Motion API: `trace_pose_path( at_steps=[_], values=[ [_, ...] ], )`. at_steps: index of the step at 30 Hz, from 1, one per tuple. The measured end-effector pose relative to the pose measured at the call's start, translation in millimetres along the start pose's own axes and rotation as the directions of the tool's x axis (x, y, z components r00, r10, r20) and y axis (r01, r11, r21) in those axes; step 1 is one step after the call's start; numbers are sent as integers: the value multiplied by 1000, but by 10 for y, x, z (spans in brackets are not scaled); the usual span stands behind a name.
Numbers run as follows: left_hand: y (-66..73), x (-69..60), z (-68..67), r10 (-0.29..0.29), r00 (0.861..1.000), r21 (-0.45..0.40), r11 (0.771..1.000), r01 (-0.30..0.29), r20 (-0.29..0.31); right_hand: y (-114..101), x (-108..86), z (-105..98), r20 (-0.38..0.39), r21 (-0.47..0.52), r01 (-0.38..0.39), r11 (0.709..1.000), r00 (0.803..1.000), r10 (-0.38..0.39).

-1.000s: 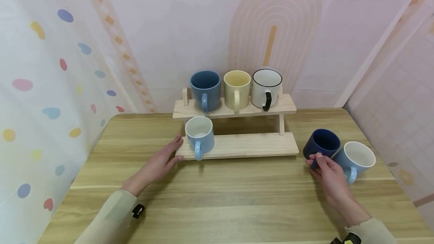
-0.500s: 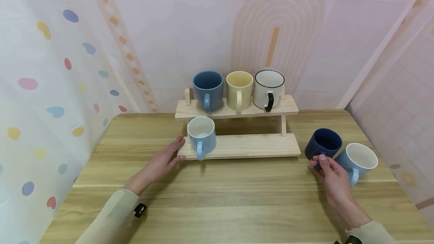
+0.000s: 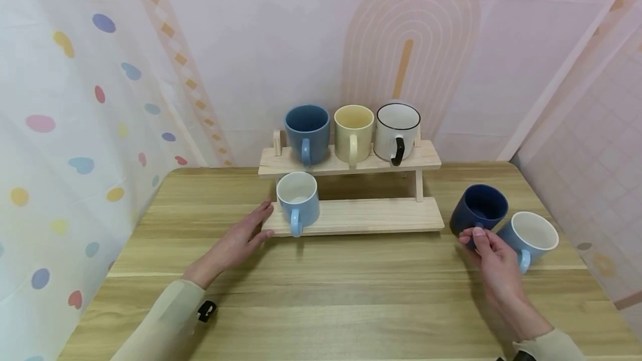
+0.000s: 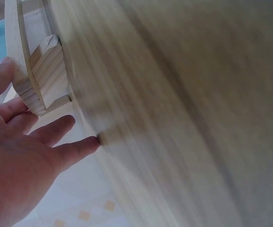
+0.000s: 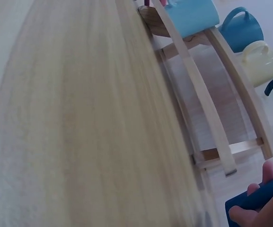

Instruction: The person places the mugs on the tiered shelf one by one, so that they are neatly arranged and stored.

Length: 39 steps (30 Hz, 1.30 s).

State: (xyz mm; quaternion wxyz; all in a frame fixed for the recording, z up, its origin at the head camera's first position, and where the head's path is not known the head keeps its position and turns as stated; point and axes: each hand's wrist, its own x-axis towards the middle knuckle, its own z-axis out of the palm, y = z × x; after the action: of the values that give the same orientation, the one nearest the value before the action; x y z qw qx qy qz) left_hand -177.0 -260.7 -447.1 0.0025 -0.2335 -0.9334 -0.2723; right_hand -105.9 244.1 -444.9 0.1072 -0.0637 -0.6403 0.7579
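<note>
My right hand (image 3: 496, 272) pinches the handle of the dark blue mug (image 3: 461, 216), at the right of the table in the head view. The right wrist view has this hand (image 5: 272, 210) and part of the dark blue mug (image 5: 250, 200) in its lower right corner. My left hand (image 3: 233, 247) touches the left end of the two-tier wooden rack's lower shelf (image 3: 376, 216). Seen from the left wrist, that hand (image 4: 22, 156) has its fingers extended around the shelf's end (image 4: 25, 90). A light blue mug (image 3: 305, 211) stands at the lower shelf's left.
Blue (image 3: 316, 146), yellow (image 3: 343, 146) and black-rimmed white (image 3: 383, 141) mugs line the upper shelf. Another light blue mug (image 3: 514, 235) stands on the table, close to the dark blue mug's right. Patterned curtains (image 3: 251, 60) hang behind and beside the table (image 3: 326, 294).
The dark blue mug has shifted slightly up in the head view, with my right hand still on its handle. My left hand keeps its place at the rack.
</note>
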Motion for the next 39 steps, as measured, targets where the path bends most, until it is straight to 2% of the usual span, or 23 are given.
trace_pose_path(
  at_steps=[14,21,29,39],
  values=[
    [-1,-12,-25,-10,1000,-9,1000,10,4,-174,-59,50,53,42,90,995,994,-92],
    [-2,-22,-31,-21,1000,-6,1000,21,6,-253,-120,134,77,-2,102,995,992,-102],
    [1,-29,-35,-18,1000,-1,1000,18,5,-300,-196,263,110,-9,132,991,985,-130],
    [10,-18,-36,-16,1000,-5,1000,16,6,-369,-241,390,162,-37,132,991,979,-125]
  ],
)
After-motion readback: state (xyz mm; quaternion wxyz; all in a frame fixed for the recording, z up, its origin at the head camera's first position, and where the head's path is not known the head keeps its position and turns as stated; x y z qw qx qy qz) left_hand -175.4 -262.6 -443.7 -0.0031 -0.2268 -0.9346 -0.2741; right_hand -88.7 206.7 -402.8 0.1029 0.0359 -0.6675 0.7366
